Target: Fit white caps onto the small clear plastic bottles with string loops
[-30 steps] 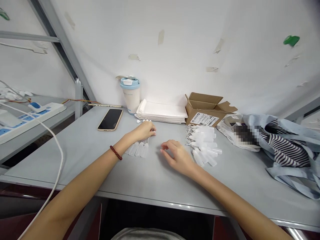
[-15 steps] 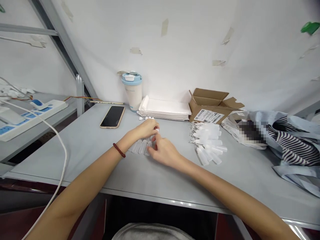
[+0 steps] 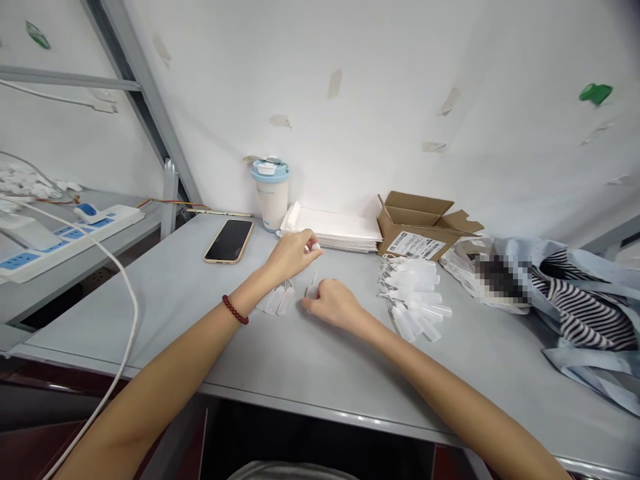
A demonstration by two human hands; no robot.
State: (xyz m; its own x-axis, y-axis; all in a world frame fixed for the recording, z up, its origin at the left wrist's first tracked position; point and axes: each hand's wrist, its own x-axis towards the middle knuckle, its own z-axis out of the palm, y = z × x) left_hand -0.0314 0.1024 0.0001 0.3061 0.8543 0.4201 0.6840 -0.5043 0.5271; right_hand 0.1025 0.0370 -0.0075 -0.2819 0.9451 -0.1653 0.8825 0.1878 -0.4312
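Between the thumb and fingers of my left hand (image 3: 294, 255) is a small white cap (image 3: 315, 247). My right hand (image 3: 334, 304), a little nearer to me, pinches a small translucent bottle (image 3: 313, 291) with a thin pale piece sticking up from it. Several similar translucent bottles (image 3: 277, 301), some with cord loops, lie by my left wrist, partly hidden by the forearm. To the right of my right hand is a larger pile of translucent bottles with white cords (image 3: 414, 283).
At the back of the table (image 3: 300, 360) stand a lidded cup (image 3: 273, 203), a stack of white envelopes (image 3: 345, 227) and an open cardboard box (image 3: 417, 233). A phone (image 3: 229, 241) lies at left, a bag (image 3: 583, 293) at right. A white cable (image 3: 133, 300) hangs at the left edge.
My hands have drawn apart: the left is slightly farther up, and the right holds a bottle away from the small group. The loose white caps near the envelopes are now out of sight.
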